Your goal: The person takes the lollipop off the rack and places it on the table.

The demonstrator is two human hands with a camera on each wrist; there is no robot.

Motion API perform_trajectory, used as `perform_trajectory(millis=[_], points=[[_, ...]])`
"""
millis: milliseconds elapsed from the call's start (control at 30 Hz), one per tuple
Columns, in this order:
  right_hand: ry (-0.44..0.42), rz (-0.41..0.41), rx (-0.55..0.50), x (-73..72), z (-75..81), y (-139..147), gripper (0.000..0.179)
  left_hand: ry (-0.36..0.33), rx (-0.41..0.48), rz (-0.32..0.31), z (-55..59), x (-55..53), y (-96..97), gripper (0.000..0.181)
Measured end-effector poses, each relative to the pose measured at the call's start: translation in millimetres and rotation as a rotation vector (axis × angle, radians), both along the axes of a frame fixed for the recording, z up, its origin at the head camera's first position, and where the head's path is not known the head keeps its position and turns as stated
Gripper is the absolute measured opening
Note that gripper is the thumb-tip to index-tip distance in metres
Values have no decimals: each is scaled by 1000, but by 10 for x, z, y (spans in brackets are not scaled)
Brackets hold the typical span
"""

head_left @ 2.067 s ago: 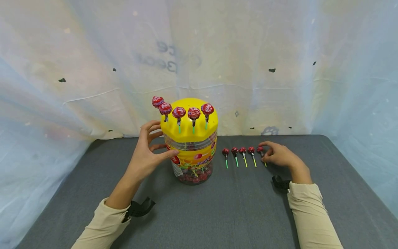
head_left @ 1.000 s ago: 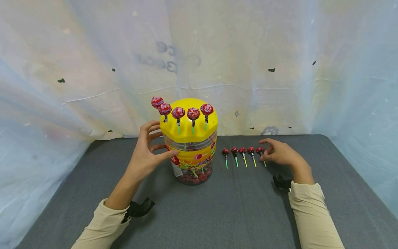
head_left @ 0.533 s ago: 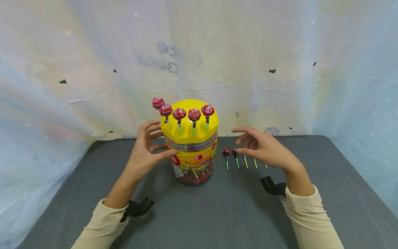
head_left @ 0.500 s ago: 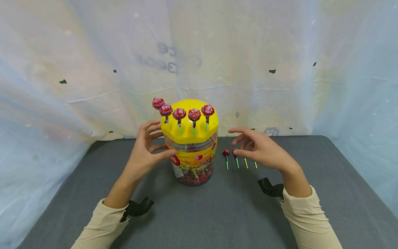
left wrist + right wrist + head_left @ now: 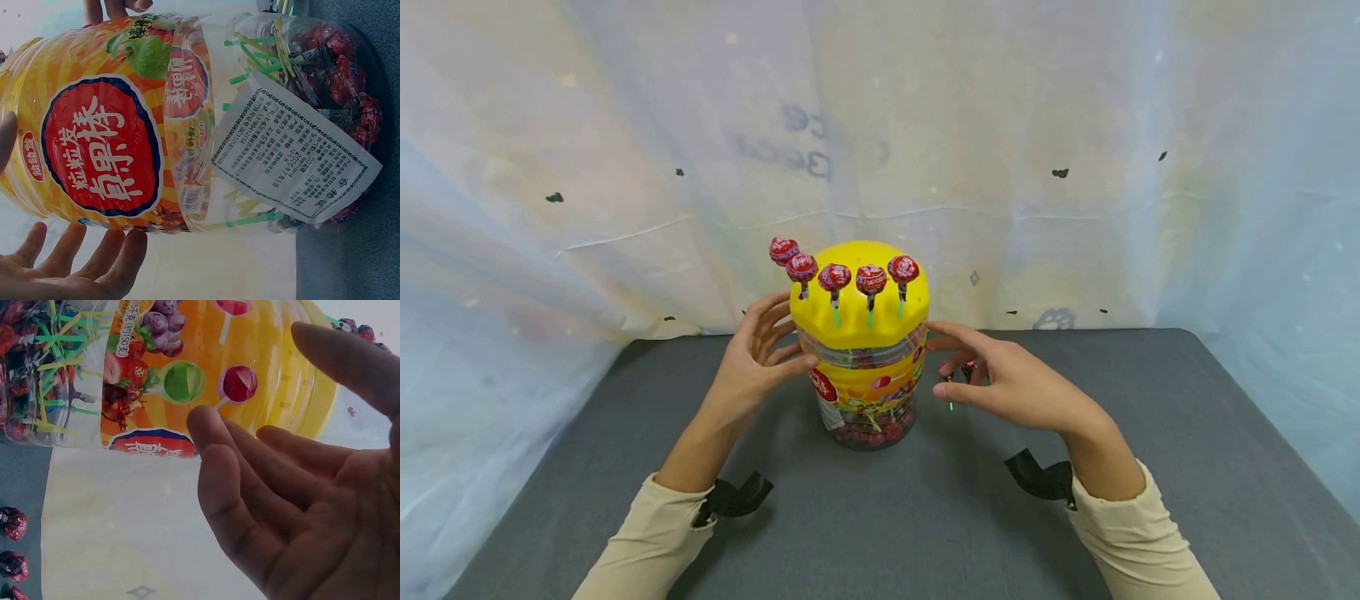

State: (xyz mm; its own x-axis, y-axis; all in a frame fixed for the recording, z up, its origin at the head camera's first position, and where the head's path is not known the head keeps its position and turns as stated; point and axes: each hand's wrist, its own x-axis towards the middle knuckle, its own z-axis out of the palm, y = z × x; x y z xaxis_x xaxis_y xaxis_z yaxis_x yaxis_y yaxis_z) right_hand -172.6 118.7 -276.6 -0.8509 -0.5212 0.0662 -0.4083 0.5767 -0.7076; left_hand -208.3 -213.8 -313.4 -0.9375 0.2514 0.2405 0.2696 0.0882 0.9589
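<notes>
A tall clear candy jar [image 5: 868, 385] with a yellow lid [image 5: 850, 323] stands mid-table. Several red-wrapped lollipops, such as one lollipop [image 5: 871, 279], stick up along the lid's front and left. My left hand [image 5: 741, 367] is spread round the jar's left side; its fingers [image 5: 125, 262] lie close to the wall, contact unclear. Beside the jar's right side is my right hand [image 5: 1018, 387], thumb and index apart, other fingers [image 5: 215, 469] slightly bent at the label. It holds nothing. The row of loose lollipops [image 5: 970, 368] is mostly hidden behind it.
A grey cloth-covered table [image 5: 880, 533] lies under everything, with a pale printed curtain [image 5: 985, 167] hanging behind its back edge. In the right wrist view, wrapped lollipop heads [image 5: 14, 523] show at the lower left. Lollipops with green and yellow sticks [image 5: 59, 356] fill the jar's lower part.
My right hand has moved left from the far end of the lollipop row to the jar, leaving the lollipops on the table. My left thumb has shifted slightly left along the jar.
</notes>
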Motion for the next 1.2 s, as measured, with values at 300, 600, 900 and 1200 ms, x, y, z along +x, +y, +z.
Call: perform_trajectory(millis=[300,600,900,1200], points=[[-35,12,-27,8,3,-11,72,-1,14,-3,-2,3,14,75],[-47,0,-62,-24,-16,-5,71,23,-41,9,33,31,42,75],[-73,-31,-112,-87,-73,-31,70,61,-102,52,71,89,74,80],[-76,-60,-151,-123,-107,-53,69,89,-160,142,83,165,164,86]])
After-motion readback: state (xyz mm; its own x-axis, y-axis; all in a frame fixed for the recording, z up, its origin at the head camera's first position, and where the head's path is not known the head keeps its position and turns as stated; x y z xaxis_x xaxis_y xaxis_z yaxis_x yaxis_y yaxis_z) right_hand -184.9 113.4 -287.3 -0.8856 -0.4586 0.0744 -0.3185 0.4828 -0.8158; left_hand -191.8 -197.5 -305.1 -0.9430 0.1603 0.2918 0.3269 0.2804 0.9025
